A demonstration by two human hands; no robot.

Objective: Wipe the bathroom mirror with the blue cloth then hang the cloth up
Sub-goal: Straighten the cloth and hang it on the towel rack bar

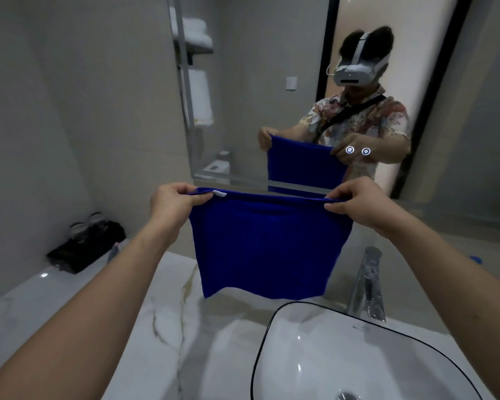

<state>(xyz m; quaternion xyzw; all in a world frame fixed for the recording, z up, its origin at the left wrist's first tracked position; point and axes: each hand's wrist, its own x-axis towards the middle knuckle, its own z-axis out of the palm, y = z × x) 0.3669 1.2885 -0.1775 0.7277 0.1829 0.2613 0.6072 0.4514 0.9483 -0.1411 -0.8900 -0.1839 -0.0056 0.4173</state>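
Note:
A blue cloth [267, 246] hangs spread out in front of me, above the marble counter. My left hand [175, 202] pinches its top left corner, beside a small white label. My right hand [358, 202] pinches the top right corner. The cloth's top edge is stretched level between the two hands and its lower edge hangs free just behind the basin. The bathroom mirror [272, 90] fills the wall straight ahead, a little beyond the cloth. It reflects a person holding the same cloth, plus two small lit touch icons.
A white basin with a black rim [274, 316] sits at the lower right, a chrome tap [368, 284] behind it. A black tray with two glasses [87, 246] stands on the white marble counter [171, 327] at the left. The mirror reflects a rack with white towels.

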